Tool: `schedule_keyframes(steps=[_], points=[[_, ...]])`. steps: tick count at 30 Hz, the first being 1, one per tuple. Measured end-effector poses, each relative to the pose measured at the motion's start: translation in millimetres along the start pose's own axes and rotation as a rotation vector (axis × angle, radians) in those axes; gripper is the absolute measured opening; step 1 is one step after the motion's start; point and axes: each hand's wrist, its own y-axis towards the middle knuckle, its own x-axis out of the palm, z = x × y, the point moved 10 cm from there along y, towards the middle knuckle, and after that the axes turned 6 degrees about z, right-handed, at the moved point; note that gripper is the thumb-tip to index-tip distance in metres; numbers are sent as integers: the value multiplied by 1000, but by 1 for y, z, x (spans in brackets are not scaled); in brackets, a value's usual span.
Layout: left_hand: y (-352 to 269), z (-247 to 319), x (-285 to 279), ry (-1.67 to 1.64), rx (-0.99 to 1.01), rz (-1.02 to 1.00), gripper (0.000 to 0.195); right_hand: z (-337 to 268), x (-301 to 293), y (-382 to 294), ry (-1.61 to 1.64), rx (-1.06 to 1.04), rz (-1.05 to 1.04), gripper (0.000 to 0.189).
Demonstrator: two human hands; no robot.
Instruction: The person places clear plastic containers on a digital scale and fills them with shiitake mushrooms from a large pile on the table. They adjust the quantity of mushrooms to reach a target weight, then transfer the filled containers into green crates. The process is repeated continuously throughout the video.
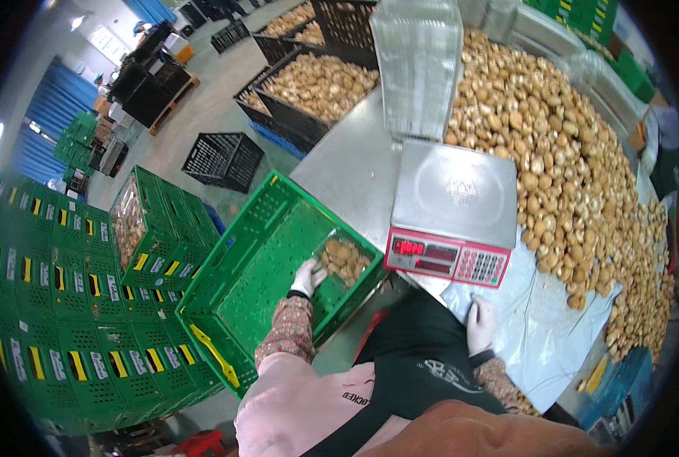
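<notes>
My left hand (308, 278), in a white glove, is inside a green plastic crate (259, 260). Its fingers are at the left edge of a clear plastic tray of brown mushrooms (345, 261) in the crate's corner; whether they grip it is unclear. My right hand (480, 325), also gloved, is empty at the near edge of the table, over a light blue plastic sheet (531, 337). Between my hands and farther off sits a red-framed digital scale (454, 200) with a bare metal platform and lit red digits.
A large heap of loose mushrooms (545, 148) spreads across the table's right side. Behind the scale rises a tall stack of clear plastic trays (419, 68). Green crates (82, 337) are stacked at left. Black crates of mushrooms (322, 85) stand beyond the table; another black crate (223, 160) is on the floor.
</notes>
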Motion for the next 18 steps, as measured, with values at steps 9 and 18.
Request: schedule_keyframes(steps=[9, 18], points=[[-16, -1, 20, -111, -74, -31, 27, -11, 4, -3, -152, -162, 68, 24], [-13, -4, 29, -85, -59, -98, 27, -16, 3, -3, -197, -202, 93, 24]])
